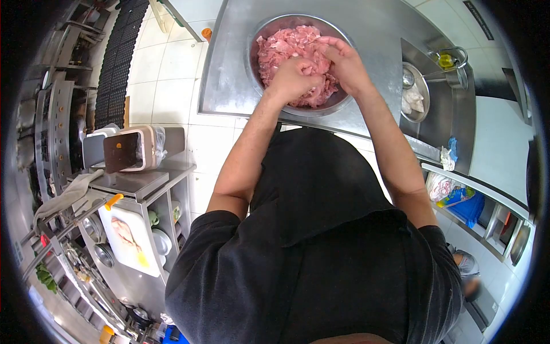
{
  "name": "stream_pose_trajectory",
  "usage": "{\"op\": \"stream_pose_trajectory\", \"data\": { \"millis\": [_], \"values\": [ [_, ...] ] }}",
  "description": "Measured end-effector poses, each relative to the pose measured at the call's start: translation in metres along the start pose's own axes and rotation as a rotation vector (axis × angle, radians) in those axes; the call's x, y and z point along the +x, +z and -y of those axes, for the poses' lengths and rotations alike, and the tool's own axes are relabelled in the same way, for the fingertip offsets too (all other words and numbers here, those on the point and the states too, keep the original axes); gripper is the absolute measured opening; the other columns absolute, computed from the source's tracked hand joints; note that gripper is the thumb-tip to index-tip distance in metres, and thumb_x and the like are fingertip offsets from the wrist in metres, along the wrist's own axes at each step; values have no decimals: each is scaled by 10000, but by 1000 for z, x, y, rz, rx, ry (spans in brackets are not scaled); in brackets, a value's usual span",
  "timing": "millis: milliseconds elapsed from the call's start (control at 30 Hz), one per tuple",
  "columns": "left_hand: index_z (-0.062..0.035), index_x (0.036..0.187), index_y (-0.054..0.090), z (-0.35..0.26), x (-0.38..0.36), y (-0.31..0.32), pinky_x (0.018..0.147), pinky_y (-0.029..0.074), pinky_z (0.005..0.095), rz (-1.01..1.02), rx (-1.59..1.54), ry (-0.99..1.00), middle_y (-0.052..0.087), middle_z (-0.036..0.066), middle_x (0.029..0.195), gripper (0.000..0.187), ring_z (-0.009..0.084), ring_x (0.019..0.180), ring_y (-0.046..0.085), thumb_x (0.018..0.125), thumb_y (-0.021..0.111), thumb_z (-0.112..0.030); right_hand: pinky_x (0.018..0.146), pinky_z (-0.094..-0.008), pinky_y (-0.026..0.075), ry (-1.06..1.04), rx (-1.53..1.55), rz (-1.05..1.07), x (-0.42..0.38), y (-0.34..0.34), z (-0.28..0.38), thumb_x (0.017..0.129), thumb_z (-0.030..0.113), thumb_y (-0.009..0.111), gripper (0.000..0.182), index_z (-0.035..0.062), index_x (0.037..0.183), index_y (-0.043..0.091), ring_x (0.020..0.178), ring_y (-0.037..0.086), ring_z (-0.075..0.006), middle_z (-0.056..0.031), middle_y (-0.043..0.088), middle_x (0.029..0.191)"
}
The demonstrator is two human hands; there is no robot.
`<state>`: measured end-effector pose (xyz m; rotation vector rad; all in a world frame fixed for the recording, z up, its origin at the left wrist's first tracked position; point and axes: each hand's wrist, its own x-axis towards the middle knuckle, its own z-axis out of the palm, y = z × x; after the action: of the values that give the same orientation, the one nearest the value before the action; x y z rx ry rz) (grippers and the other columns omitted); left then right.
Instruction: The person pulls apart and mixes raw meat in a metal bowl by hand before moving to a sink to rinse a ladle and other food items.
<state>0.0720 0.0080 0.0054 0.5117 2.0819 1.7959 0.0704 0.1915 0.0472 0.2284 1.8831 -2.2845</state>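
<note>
A steel bowl (269,26) full of pink raw meat pieces (281,49) stands on a stainless counter (372,28) straight ahead. Both my hands are down in the meat. My left hand (295,77) is closed in a fist around some of the pieces at the near side of the bowl. My right hand (344,63) lies beside it, fingers curled over and pressing into the meat toward the left.
A sink (458,109) with a smaller steel bowl (415,92) and a tap lies to the right. At the left stands a low steel rack (137,183) holding a white box, a cutting board with meat (129,238) and bowls. White tiled floor lies between.
</note>
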Motion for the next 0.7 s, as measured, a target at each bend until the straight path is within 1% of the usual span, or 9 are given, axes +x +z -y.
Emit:
{"op": "stream_pose_trajectory", "data": {
  "millis": [133,200,233,300,333,400,500,633,700],
  "values": [
    [-1,914,713,-3,-2,1,632,457,297,-12,49,25,628,-4,768,184,83,727,579,818,760,-150,1022,-345,521,76,247,58,-2,-6,1,1033,128,610,314,3,1322,608,1182,641,-188,-106,674,1288],
    [-4,917,713,-5,-2,2,666,473,296,-22,93,35,639,2,789,207,89,762,590,818,782,-173,1047,-354,515,65,278,90,-5,-6,7,1040,113,590,344,1,1365,585,1214,632,-196,-110,667,1307],
    [-3,930,721,-3,-1,2,692,495,324,-31,115,47,666,47,813,239,132,780,623,803,791,-192,1059,-359,513,58,292,107,-7,-6,12,1043,106,580,360,-1,1387,573,1230,628,-199,-112,663,1317],
    [0,956,737,-3,0,3,745,540,378,-50,161,71,719,137,859,303,220,815,688,774,809,-232,1075,-349,496,46,255,116,-10,-5,19,1039,101,604,388,-4,1410,560,1256,604,-184,-92,650,1340],
    [-1,973,738,-5,-1,3,755,543,375,-44,142,33,723,135,879,317,219,826,691,774,813,-237,1083,-344,488,40,236,121,-11,-6,21,1036,99,616,404,-5,1422,554,1270,592,-177,-82,643,1351],
    [-3,1005,740,-11,-6,0,774,548,370,-31,105,-47,732,130,917,345,217,849,696,774,821,-246,1059,-334,506,-22,126,114,-6,-15,18,1038,99,619,401,2,1423,560,1237,613,-168,-76,650,1338],
    [-13,1036,745,-3,-5,-9,791,551,361,-22,90,-11,738,109,954,361,209,865,697,784,828,-257,1005,-317,541,-76,-90,37,0,-29,15,1047,103,617,378,19,1413,580,1157,651,-150,-63,673,1288],
    [-21,1016,753,-17,-11,-21,761,536,322,15,79,-64,721,51,904,299,147,834,661,812,827,-228,914,-299,580,-107,-265,-104,5,-37,11,1062,117,604,342,44,1396,609,1045,687,-125,-46,705,1219],
    [-31,1005,757,-8,-10,-24,730,516,298,46,1,-94,691,11,858,262,109,797,621,824,827,-207,945,-293,544,-156,-259,-139,9,-39,4,1046,111,598,329,21,1359,643,1079,682,-143,-80,722,1243]
  ]
}}
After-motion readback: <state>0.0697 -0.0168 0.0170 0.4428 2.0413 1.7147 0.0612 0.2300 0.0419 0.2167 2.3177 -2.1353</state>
